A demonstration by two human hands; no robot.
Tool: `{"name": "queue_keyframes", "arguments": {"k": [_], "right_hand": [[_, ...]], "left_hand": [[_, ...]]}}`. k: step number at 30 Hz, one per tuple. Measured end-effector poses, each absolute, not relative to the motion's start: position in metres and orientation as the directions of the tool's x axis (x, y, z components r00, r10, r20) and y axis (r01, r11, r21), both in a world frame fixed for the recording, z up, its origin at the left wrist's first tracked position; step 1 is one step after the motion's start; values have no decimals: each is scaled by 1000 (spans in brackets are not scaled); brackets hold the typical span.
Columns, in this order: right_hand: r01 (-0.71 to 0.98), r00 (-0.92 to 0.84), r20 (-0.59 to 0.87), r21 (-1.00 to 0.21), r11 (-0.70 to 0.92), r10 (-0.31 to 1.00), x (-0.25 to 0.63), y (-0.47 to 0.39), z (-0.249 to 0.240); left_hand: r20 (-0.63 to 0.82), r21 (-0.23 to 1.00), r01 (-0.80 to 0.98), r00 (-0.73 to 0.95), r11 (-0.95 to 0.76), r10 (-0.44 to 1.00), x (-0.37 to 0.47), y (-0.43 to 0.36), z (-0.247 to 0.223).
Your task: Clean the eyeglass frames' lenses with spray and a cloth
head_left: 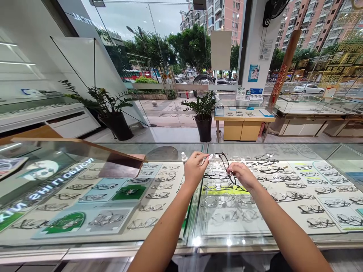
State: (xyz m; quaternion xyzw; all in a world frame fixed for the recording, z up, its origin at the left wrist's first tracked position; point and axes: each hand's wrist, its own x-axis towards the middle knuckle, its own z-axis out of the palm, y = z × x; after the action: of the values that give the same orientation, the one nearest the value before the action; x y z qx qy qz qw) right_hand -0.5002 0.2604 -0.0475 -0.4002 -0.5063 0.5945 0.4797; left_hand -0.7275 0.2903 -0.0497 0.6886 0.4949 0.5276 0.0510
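Note:
Dark-framed glasses [224,160] are held up over the glass display counter [195,211], between my two hands. My left hand [196,168] pinches a small white cloth [209,157] at the left side of the frame. The fingers of my right hand [240,173] are closed on the frame's right part, near a temple arm. Just behind my left hand stands a small white bottle [184,156]. Under the glass lie rows of eyeglasses [293,195], on both sides of the counter's middle seam.
A slanted wooden-edged mirror or panel [119,160] rests on the counter at left. Beyond the counter are potted plants [204,126], a small wooden display table [241,128] and large windows onto a street. More glass cases [306,122] stand at right.

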Motion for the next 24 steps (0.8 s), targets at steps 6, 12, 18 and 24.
{"name": "queue_keyframes", "arguments": {"k": [6,12,18,24], "right_hand": [[-271,-135,-26,-961,-62,991,-495,263,-44],[-391,-149,-1,-918,-60,989,-491,261,-39],[-433,-186,22,-899,-62,982,-494,257,-36],[-422,-212,35,-905,-59,977,-496,255,-37]], "left_hand": [[705,587,646,-109,-489,701,-725,287,-47],[700,571,515,101,-639,707,-719,281,-45],[580,501,443,466,-744,668,-705,276,-56],[544,490,520,444,-699,712,-702,276,-62]]}}
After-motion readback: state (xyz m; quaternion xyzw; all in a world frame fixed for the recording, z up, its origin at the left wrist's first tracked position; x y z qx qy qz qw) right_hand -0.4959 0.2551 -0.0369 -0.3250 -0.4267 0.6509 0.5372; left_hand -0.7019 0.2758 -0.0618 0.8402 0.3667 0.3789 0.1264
